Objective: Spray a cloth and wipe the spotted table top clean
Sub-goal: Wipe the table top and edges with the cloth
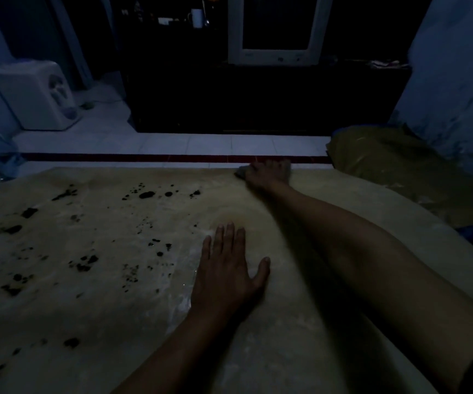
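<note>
The scene is dim. A pale tan table top (93, 314) fills the lower view, with several dark spots (147, 194) scattered over its left half. My right hand (268, 173) reaches to the far edge and presses down on a dark cloth (240, 173), of which only a corner shows past the fingers. My left hand (228, 268) lies flat on the table near the middle, fingers spread, holding nothing. The right half of the table looks free of spots. No spray bottle is in view.
Beyond the far edge is a tiled floor with a dark red stripe (144, 157). A white box-shaped appliance (36, 95) stands at the left, a dark cabinet with a white-framed screen (275, 32) behind. An olive bundle (394, 160) lies at the right.
</note>
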